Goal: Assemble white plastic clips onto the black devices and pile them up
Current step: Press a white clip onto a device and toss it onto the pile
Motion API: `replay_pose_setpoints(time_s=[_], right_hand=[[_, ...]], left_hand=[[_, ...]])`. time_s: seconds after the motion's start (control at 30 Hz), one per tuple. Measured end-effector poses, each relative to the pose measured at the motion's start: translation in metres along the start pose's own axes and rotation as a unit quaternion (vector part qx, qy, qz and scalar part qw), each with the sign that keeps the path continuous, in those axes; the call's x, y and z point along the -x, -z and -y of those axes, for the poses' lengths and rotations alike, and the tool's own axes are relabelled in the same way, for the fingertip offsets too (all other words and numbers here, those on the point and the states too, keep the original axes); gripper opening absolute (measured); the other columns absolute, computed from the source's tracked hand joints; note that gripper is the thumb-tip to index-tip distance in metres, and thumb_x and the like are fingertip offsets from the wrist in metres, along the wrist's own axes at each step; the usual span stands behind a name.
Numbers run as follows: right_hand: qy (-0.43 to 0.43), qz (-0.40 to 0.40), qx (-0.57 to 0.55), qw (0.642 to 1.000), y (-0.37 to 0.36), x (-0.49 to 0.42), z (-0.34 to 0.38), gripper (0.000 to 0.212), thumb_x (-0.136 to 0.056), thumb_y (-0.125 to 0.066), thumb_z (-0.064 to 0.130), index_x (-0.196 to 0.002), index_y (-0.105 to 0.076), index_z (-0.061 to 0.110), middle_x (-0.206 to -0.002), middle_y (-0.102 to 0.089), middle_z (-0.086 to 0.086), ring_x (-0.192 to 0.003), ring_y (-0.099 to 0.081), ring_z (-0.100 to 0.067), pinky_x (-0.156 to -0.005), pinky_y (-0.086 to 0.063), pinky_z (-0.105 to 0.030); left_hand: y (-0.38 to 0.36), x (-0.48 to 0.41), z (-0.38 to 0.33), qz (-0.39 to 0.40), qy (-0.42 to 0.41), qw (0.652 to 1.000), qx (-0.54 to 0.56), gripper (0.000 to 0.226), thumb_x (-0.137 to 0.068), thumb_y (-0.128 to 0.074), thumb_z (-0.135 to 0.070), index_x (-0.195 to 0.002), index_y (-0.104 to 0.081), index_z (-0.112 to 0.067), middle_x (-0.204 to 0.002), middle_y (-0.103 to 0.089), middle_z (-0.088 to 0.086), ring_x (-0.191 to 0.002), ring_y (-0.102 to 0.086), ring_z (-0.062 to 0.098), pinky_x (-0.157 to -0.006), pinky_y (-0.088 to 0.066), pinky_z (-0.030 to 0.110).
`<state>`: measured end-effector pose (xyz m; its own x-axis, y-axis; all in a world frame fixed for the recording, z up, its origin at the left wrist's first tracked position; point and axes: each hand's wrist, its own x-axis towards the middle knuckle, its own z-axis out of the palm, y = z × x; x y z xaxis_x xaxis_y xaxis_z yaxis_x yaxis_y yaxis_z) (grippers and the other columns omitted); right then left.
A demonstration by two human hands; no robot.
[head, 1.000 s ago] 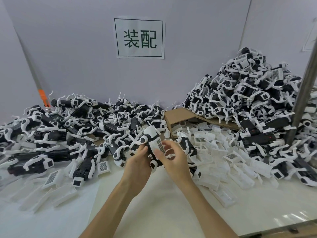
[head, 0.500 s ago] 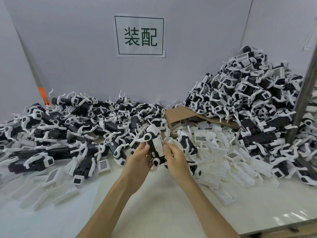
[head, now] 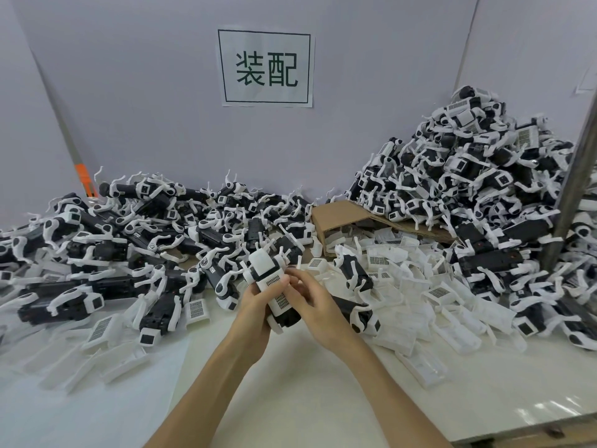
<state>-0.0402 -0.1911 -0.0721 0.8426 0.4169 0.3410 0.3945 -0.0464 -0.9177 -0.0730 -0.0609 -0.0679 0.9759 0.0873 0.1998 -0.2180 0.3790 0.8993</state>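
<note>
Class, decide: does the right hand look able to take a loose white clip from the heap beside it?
Likely not yet: the right hand and left hand hold a device; otherwise nothing covers the clips.

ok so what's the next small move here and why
Probably press the white clip fully onto the black device: the left hand grips the device, the right hand holds the clip's side, and it is not yet on a pile.

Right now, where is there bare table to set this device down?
Free: the table nearest you, around both forearms, bordered by loose white clips left and right. Crowded: the back half, piled with devices.
</note>
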Motion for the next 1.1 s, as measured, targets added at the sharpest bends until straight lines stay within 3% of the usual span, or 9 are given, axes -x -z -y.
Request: replay_pose_setpoints(time_s=[0.17, 0.33, 0.5, 0.63, 0.73, 0.83, 0.9, 0.97, 1.1], right_hand=[[0.006, 0.019, -0.013, 1.0, 0.0, 0.001, 0.001, 0.036, -0.1, -0.057, 0.032, -0.135, -0.051, 0.026, -0.125, -0.067, 0.003, -0.115, -0.064, -0.006, -0.095, -0.051, -0.024], [0.021, 0.007, 0.006, 1.0, -0.002, 0.004, 0.0, 0.056, -0.094, -0.055, 0.046, -0.143, -0.049, 0.021, -0.129, -0.066, 0.003, -0.119, -0.062, -0.005, -0.103, -0.05, -0.029], [0.036, -0.044, 0.064, 0.996, -0.008, 0.004, -0.002, 0.043, -0.102, -0.053, 0.04, -0.14, -0.054, 0.021, -0.125, -0.066, 0.006, -0.115, -0.062, -0.001, -0.097, -0.051, -0.024], [0.085, -0.105, 0.124, 0.983, -0.006, 0.004, -0.003, 0.035, -0.098, -0.065, 0.027, -0.131, -0.058, 0.02, -0.124, -0.059, 0.01, -0.116, -0.055, -0.002, -0.097, -0.045, -0.02], [0.091, -0.098, 0.14, 0.981, -0.002, 0.004, -0.003, 0.045, -0.086, -0.078, 0.028, -0.127, -0.059, 0.021, -0.119, -0.062, 0.01, -0.112, -0.057, -0.005, -0.096, -0.043, -0.017], [0.085, -0.114, 0.146, 0.979, -0.003, 0.003, -0.005, 0.046, -0.085, -0.079, 0.026, -0.126, -0.059, 0.022, -0.117, -0.063, 0.008, -0.108, -0.059, -0.008, -0.093, -0.046, -0.02], [0.083, -0.121, 0.135, 0.98, -0.003, 0.003, -0.005, 0.043, -0.085, -0.078, 0.024, -0.125, -0.062, 0.022, -0.114, -0.065, 0.009, -0.105, -0.06, -0.005, -0.091, -0.047, -0.018], [0.076, -0.128, 0.121, 0.981, -0.002, 0.003, -0.005, 0.041, -0.085, -0.078, 0.023, -0.124, -0.065, 0.023, -0.11, -0.067, 0.013, -0.102, -0.062, -0.001, -0.088, -0.047, -0.014], [0.078, -0.129, 0.12, 0.981, -0.001, 0.002, -0.005, 0.04, -0.083, -0.079, 0.025, -0.121, -0.067, 0.022, -0.107, -0.071, 0.011, -0.099, -0.064, -0.002, -0.088, -0.049, -0.017]], left_hand=[[0.001, -0.001, 0.001, -0.025, 0.01, 1.0, -0.01, 0.023, -0.074, -0.078, -0.026, -0.094, -0.077, -0.014, -0.094, -0.075, 0.013, -0.095, -0.073, 0.03, -0.076, -0.06, 0.04], [0.004, -0.001, -0.001, -0.029, 0.019, 0.999, -0.01, 0.038, -0.071, -0.08, -0.022, -0.104, -0.072, -0.008, -0.096, -0.074, 0.017, -0.094, -0.073, 0.032, -0.072, -0.06, 0.037], [-0.003, 0.0, 0.0, -0.056, 0.021, 0.998, 0.01, 0.041, -0.074, -0.078, -0.027, -0.111, -0.069, -0.012, -0.098, -0.074, 0.013, -0.092, -0.074, 0.028, -0.068, -0.059, 0.041], [-0.008, 0.005, -0.006, -0.042, 0.052, 0.998, 0.004, 0.049, -0.083, -0.076, -0.039, -0.123, -0.066, -0.013, -0.108, -0.072, 0.017, -0.099, -0.07, 0.033, -0.044, -0.04, 0.027], [-0.012, 0.004, -0.006, -0.061, 0.07, 0.995, 0.022, 0.042, -0.092, -0.061, -0.045, -0.117, -0.073, -0.014, -0.117, -0.073, 0.014, -0.105, -0.07, 0.029, -0.056, -0.051, 0.023], [-0.017, 0.005, -0.006, -0.07, 0.099, 0.992, 0.03, 0.048, -0.102, -0.045, -0.052, -0.097, -0.081, -0.021, -0.109, -0.076, 0.011, -0.091, -0.072, 0.026, -0.052, -0.043, 0.022], [-0.015, 0.004, -0.005, -0.073, 0.101, 0.991, 0.04, 0.052, -0.102, -0.041, -0.056, -0.108, -0.076, -0.018, -0.11, -0.076, 0.011, -0.092, -0.072, 0.027, -0.049, -0.046, 0.022], [-0.013, 0.002, -0.004, -0.066, 0.09, 0.993, 0.047, 0.055, -0.103, -0.037, -0.056, -0.119, -0.07, -0.014, -0.113, -0.075, 0.013, -0.098, -0.074, 0.028, -0.058, -0.059, 0.028], [-0.013, 0.002, -0.004, -0.057, 0.084, 0.994, 0.049, 0.054, -0.104, -0.034, -0.055, -0.116, -0.072, -0.017, -0.115, -0.075, 0.014, -0.099, -0.074, 0.029, -0.058, -0.059, 0.028]])
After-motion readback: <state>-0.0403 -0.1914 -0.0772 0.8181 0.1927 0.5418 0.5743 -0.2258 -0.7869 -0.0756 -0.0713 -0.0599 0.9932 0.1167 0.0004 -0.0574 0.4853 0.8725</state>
